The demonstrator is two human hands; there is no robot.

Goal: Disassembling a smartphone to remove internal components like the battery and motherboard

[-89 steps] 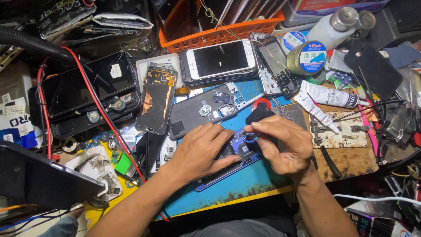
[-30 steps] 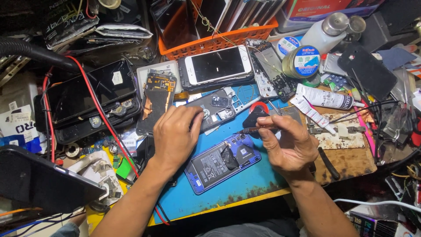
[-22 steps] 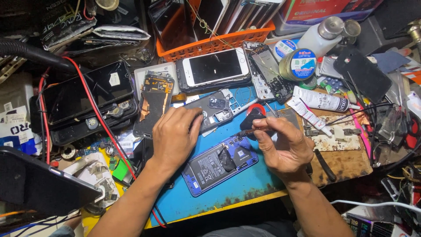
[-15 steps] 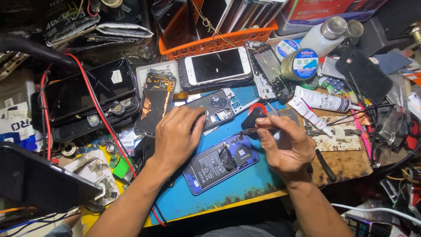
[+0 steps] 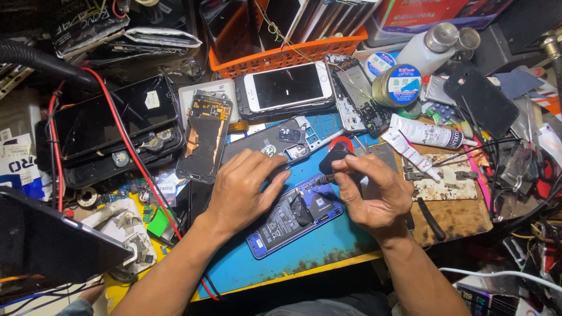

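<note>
Steadying opened blue phone (image 5: 295, 215) at mat ctr, left hand (image 5: 243, 187) lies flat, holding nothing. Right hand (image 5: 374, 193) at 3 o'clock pinches small screwdriver (image 5: 325, 179), tip at phone's top. Back cover already off; internals not yet removed.

A cluttered workbench (image 5: 456, 219) with a blue mat (image 5: 304, 254), brightly lit from above

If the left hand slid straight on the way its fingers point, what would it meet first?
The left hand points up and to the right across the blue mat. First in that line is the grey phone back cover, right at its fingertips; it may already be touching it, depth is unclear.
</note>
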